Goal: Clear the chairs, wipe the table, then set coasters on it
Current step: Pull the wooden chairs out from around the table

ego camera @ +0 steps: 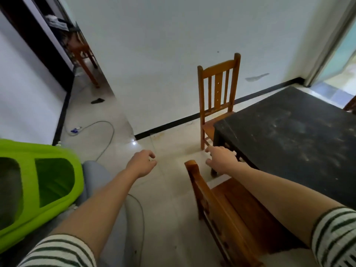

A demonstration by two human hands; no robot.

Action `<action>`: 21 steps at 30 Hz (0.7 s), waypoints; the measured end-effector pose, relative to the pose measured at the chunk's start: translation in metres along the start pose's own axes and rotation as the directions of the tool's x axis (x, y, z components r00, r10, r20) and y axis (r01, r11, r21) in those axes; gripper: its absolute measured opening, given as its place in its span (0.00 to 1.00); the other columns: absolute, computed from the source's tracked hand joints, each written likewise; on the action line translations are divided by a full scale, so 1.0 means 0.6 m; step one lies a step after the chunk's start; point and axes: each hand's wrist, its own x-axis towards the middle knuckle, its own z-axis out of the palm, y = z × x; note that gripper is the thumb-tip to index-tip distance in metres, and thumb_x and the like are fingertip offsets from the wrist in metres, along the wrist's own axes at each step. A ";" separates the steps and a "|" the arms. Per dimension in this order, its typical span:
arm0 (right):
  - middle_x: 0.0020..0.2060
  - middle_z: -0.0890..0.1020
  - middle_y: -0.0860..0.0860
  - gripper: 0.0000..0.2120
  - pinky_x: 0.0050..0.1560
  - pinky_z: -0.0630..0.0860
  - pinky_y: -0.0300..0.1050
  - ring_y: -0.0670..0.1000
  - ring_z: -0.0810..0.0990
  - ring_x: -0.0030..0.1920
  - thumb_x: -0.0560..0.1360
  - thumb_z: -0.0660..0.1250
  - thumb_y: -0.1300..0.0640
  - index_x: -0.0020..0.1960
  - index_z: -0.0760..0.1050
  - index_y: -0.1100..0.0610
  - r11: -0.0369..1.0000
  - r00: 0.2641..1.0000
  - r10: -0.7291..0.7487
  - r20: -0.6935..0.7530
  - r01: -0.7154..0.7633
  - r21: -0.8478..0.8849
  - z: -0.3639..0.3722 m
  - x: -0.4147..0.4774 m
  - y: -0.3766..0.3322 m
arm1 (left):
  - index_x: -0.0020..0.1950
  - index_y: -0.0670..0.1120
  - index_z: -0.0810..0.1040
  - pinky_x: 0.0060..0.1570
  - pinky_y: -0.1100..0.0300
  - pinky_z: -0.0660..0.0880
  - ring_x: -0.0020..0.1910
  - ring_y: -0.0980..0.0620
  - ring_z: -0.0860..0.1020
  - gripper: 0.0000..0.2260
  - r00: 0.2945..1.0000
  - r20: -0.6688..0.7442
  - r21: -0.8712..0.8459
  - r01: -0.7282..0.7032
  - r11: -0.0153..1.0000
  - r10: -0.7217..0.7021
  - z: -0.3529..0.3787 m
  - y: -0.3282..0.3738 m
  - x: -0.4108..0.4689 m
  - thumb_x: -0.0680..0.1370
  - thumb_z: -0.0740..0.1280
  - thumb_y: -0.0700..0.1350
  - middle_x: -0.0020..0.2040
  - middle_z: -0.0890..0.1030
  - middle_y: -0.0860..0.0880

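Worktop (289,132) fills right of frame. Centre chair (217,87) mid-frame by the wall, seat partly behind the worktop's left corner. Near chair (231,209) bottom centre, at the worktop's lower-left edge. Far chair (82,51) upper left. Container (48,180) lower left; cable (107,132) on floor above it.

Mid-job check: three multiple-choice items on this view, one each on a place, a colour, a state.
1. The slat-backed wooden chair stands: A on another chair; B by the white wall, at the dusty square table corner; C on its side.
2. The table is: A black; B white; C red.
3. The left hand and right hand: A hold cloths; B empty; C grip coasters.
Answers: B, upright with its seat at the table's corner; A, the top is dark; B, nothing in either.
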 end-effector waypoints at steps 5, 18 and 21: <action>0.62 0.79 0.53 0.19 0.54 0.79 0.48 0.53 0.80 0.58 0.77 0.66 0.51 0.67 0.71 0.50 1.000 1.000 -0.004 -0.018 0.003 -0.013 0.016 0.131 -0.057 | 0.63 0.46 0.77 0.55 0.53 0.76 0.52 0.46 0.79 0.14 0.999 0.041 0.005 0.011 1.000 -0.011 -0.026 -0.054 0.125 0.78 0.66 0.49 0.57 0.80 0.44; 0.59 0.79 0.51 0.17 0.57 0.79 0.49 0.54 0.80 0.56 0.78 0.66 0.51 0.66 0.72 0.50 0.985 0.986 0.165 -0.032 -0.163 0.059 -0.003 0.475 -0.223 | 0.59 0.46 0.80 0.54 0.56 0.76 0.54 0.45 0.79 0.13 0.982 0.121 0.016 -0.146 0.989 0.143 -0.202 -0.120 0.539 0.77 0.67 0.47 0.56 0.82 0.44; 0.61 0.79 0.52 0.18 0.58 0.77 0.49 0.55 0.80 0.58 0.79 0.65 0.52 0.68 0.72 0.52 0.987 0.986 0.157 -0.055 -0.155 0.039 -0.031 0.547 -0.242 | 0.59 0.46 0.80 0.54 0.56 0.74 0.55 0.44 0.79 0.12 0.978 0.121 0.012 -0.174 0.985 0.172 -0.227 -0.111 0.628 0.77 0.67 0.47 0.57 0.81 0.43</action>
